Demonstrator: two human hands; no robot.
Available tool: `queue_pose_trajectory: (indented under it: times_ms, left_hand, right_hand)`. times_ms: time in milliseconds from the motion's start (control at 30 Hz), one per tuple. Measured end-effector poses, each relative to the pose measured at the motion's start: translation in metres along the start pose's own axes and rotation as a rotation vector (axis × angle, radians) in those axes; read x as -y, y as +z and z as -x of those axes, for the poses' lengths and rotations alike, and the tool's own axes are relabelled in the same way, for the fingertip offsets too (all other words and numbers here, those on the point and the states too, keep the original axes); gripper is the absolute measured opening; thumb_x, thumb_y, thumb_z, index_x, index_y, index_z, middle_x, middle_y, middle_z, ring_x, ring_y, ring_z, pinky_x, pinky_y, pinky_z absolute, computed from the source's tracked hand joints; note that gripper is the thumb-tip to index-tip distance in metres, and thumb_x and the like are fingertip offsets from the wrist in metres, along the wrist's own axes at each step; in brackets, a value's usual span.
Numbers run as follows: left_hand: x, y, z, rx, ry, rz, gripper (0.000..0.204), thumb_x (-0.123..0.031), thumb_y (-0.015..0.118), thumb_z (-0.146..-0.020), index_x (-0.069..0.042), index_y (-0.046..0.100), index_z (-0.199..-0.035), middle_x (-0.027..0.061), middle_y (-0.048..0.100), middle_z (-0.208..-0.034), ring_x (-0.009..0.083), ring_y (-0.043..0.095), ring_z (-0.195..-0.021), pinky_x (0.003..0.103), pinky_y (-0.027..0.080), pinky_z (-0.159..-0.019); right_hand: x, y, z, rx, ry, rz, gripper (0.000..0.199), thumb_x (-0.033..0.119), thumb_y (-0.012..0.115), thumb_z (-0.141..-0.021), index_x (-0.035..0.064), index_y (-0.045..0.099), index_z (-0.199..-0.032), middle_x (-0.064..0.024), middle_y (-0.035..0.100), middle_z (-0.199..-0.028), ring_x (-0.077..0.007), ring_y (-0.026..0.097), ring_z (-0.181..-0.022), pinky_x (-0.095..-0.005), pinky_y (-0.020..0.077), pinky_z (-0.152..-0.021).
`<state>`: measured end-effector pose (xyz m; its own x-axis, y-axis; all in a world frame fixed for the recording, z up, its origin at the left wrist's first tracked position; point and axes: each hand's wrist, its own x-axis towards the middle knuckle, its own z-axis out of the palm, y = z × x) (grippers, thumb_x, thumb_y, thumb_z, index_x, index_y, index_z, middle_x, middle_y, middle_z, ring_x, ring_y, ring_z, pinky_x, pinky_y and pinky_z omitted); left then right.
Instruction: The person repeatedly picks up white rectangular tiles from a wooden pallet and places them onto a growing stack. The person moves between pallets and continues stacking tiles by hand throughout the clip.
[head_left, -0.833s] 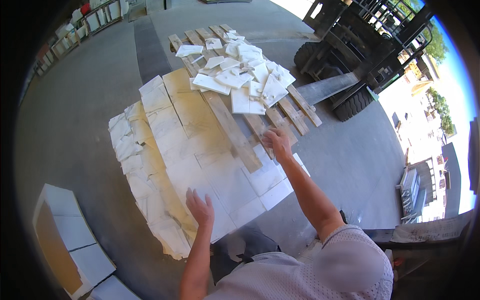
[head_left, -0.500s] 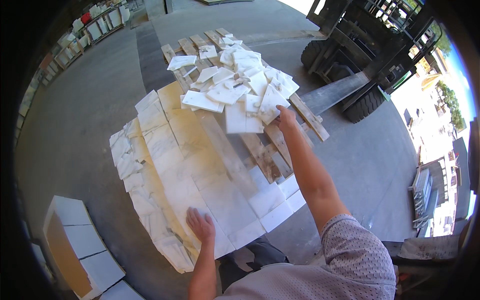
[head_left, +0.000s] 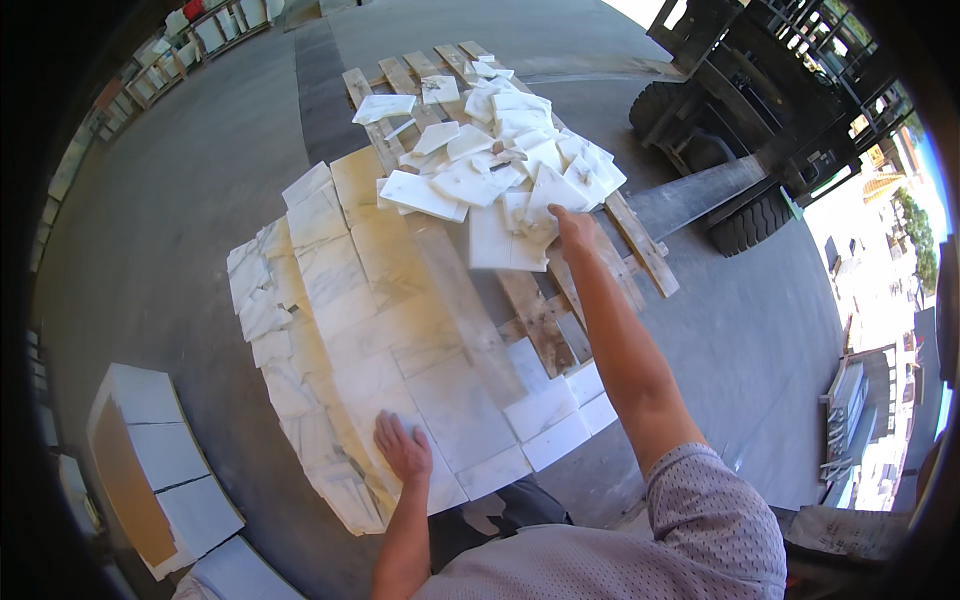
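Note:
My right hand (head_left: 575,232) reaches far over the pallet, its fingers closed on the edge of a broken white marble piece (head_left: 552,198). That piece is tilted at the near edge of a loose heap of marble offcuts (head_left: 465,180), partly over a square tile (head_left: 490,240). My left hand (head_left: 404,447) lies flat with spread fingers on a layer of grey-veined marble tiles (head_left: 450,405) close to my body. It holds nothing.
A wooden pallet (head_left: 540,325) carries the heap and rests on the tile layer. Broken slabs (head_left: 285,370) line the left edge. A forklift (head_left: 740,130) stands at the far right, one fork (head_left: 690,195) beside the pallet. Stacked pale slabs (head_left: 175,455) stand lower left.
The view has shifted, so the pallet and forklift sit further right. Against the heap, my right hand and the marble piece have moved slightly left. My left hand stays flat on the tiles.

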<state>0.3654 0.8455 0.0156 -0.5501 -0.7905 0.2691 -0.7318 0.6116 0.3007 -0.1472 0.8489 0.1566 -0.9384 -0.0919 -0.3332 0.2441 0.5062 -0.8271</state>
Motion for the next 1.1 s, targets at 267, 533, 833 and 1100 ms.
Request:
queue_pose_trajectory:
  times_ms: [267, 533, 833, 1100]
  left_hand:
    - [0.001, -0.003, 0.0, 0.035, -0.033, 0.049, 0.055, -0.024, 0.059, -0.086, 0.004, 0.043, -0.131, 0.0241, 0.04, -0.143, 0.0411, 0.036, -0.134, 0.055, 0.027, -0.111]
    - [0.003, -0.007, -0.002, 0.066, -0.051, 0.058, 0.054, -0.026, 0.057, -0.087, 0.006, 0.046, -0.129, 0.0237, 0.039, -0.144, 0.04, 0.034, -0.135, 0.053, 0.025, -0.112]
    - [0.009, -0.013, 0.0, 0.065, -0.104, 0.12, 0.057, -0.026, 0.062, -0.084, 0.005, 0.046, -0.13, 0.0224, 0.039, -0.144, 0.0363, 0.034, -0.136, 0.053, 0.027, -0.111]
    - [0.074, -0.036, -0.002, 0.091, -0.506, 1.101, 0.032, -0.023, 0.049, -0.1, 0.003, 0.061, -0.115, 0.0175, 0.065, -0.111, 0.0302, 0.063, -0.105, 0.039, 0.048, -0.094]
  right_hand:
    - [0.01, -0.001, -0.01, 0.292, 0.334, -0.745, 0.05, 0.011, 0.076, -0.079, 0.0024, 0.052, -0.122, -0.0176, 0.058, -0.123, -0.0345, 0.061, -0.109, -0.0576, 0.0518, -0.091]
    - [-0.022, -0.014, -0.004, 0.388, 0.188, -0.814, 0.049, 0.015, 0.068, -0.089, 0.0111, 0.048, -0.133, -0.009, 0.058, -0.124, -0.0344, 0.058, -0.112, -0.055, 0.0501, -0.092]
    - [-0.032, -0.002, 0.117, 0.617, -0.002, -0.764, 0.048, 0.017, 0.063, -0.092, -0.0005, 0.047, -0.134, -0.0132, 0.06, -0.127, -0.028, 0.059, -0.117, -0.0453, 0.0491, -0.1]
    - [-0.054, 0.08, 0.302, 1.109, 0.025, -0.327, 0.046, 0.018, 0.061, -0.091, -0.0066, 0.051, -0.129, -0.0128, 0.062, -0.121, -0.0221, 0.062, -0.107, -0.0342, 0.0468, -0.096]
